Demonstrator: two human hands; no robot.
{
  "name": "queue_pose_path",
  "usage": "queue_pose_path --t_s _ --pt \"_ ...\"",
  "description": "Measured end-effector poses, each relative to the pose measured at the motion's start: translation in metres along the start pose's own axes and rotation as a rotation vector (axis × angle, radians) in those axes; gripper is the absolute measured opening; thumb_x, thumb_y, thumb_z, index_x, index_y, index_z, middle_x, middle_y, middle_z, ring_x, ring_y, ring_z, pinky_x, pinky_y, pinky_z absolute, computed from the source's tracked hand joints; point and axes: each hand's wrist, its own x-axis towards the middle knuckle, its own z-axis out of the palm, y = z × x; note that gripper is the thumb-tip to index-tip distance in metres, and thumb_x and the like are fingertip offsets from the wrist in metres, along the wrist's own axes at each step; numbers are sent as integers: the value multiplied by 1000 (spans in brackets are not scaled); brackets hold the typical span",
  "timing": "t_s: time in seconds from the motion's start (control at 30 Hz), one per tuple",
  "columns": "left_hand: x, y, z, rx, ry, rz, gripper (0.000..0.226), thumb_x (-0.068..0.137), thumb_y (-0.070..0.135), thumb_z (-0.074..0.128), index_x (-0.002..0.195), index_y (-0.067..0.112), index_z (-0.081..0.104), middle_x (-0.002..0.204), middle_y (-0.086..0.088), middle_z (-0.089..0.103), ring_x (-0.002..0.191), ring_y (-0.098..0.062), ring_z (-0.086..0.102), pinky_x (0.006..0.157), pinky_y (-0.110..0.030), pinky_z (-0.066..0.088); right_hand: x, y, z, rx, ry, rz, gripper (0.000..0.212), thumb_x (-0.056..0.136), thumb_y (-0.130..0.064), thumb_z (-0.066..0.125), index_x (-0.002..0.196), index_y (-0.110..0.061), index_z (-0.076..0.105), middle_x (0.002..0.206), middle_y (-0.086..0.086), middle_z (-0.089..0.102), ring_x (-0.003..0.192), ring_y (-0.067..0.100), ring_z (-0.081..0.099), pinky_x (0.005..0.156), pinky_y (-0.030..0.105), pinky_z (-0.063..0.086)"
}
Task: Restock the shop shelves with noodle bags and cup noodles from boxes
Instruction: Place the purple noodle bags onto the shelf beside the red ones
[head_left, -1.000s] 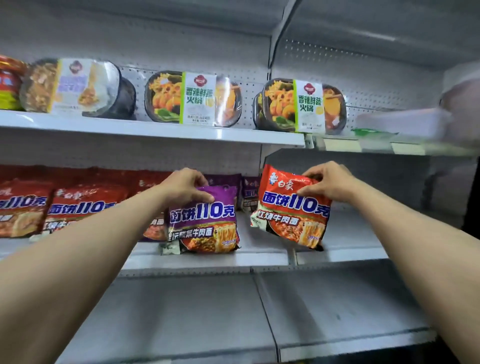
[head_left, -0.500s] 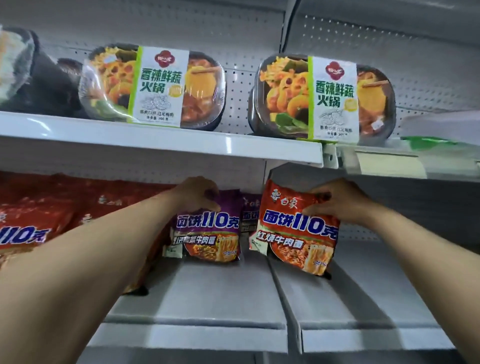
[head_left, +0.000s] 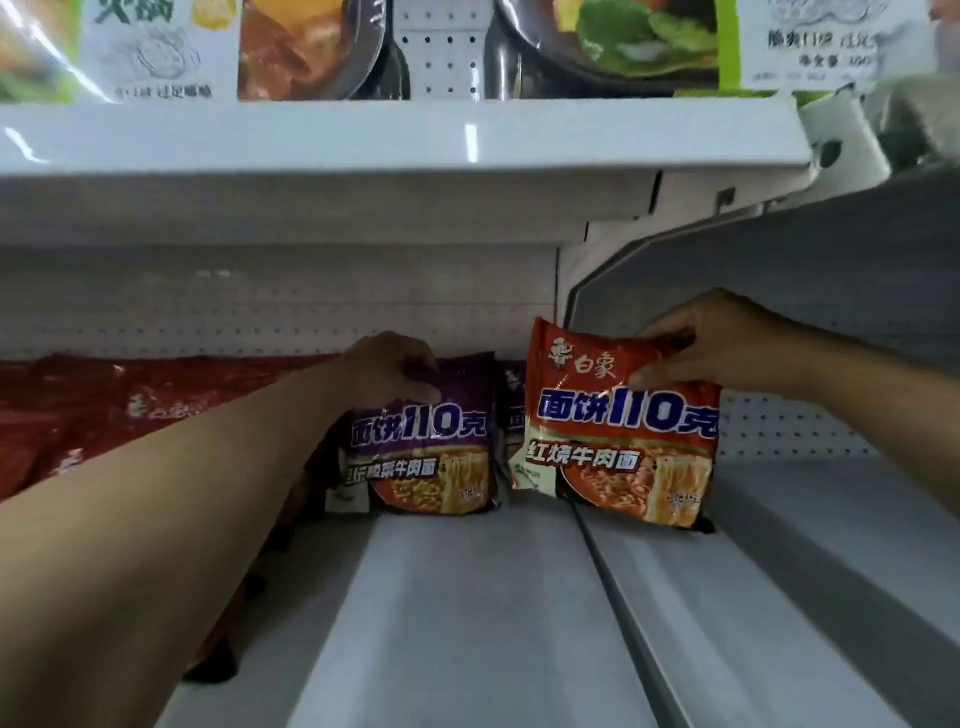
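1. At the top seal of the red noodle bag (head_left: 618, 431), the right hand (head_left: 727, 343) pinches the film. Its thumb lies on the printed front and its fingers (head_left: 670, 332) are curled over the upper edge.
2. Beside it, the left hand (head_left: 389, 369) grips the top of the purple noodle bag (head_left: 431, 441) in the same way, knuckles up and fingers folded over the rim.
3. The red bag stands upright with a slight tilt, just right of the seam between the two panels of the shelf (head_left: 467, 597). I cannot tell whether its lower edge rests on the shelf or hangs just above it.
4. The purple bag stands deep on the left panel. It is just in front of a second purple bag (head_left: 511, 410) and next to a row of red bags (head_left: 104, 405) on the left.
5. Both bags should handle as light, soft packs. The film is probably slick and crinkly, and the noodle block inside is likely brittle.
6. The crimped top seal looks like the safest hold. Squeezing the middle could crack the noodles.
7. A pack set on its narrow base may tip forward, so it is best leaned against the bag or the back panel (head_left: 260, 322) behind it.
8. Overhead, the upper shelf (head_left: 363, 140) carries hot-pot trays (head_left: 311, 47).
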Motion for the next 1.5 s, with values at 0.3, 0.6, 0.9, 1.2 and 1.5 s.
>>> queue_pose_path --t_s 0.3,0.6,0.9,1.2,1.5 --pt "24 -21 15 86 81 -64 41 80 48 74 118 39 60 131 -5 54 118 -28 51 101 -40 46 23 12 7 2 -7 -20 58 64 -38 88 118 -31 68 105 -14 70 78 -3 71 58 13 55" --pt "26 -28 18 130 197 -64 45 77 52 74 118 39 63 120 -6 46 123 -30 38 103 -43 41 34 17 24 12 -13 -5 62 60 -41 88 118 -32 67 110 -11 70 78 3 73 62 22 58" --pt "13 -11 19 264 313 -106 64 78 43 77 135 34 48 132 -6 44 128 -29 34 104 -43 37 29 -20 31 -3 9 30 63 59 -43 87 117 -35 65 106 -12 69 75 4 72 60 21 56" --pt "-49 -28 -37 -63 338 25 66 76 37 82 133 26 51 137 -8 41 131 -28 34 104 -45 41 -27 -113 46 -16 47 120 45 61 -36 87 98 -42 62 98 -15 66 73 3 69 51 14 52" --pt "-166 -129 -123 -76 382 93 59 72 38 84 125 27 59 135 -9 48 123 -29 50 92 -29 45 -90 -267 97 -32 128 215 59 60 -41 85 114 -34 62 98 -8 66 82 15 69 62 26 54"
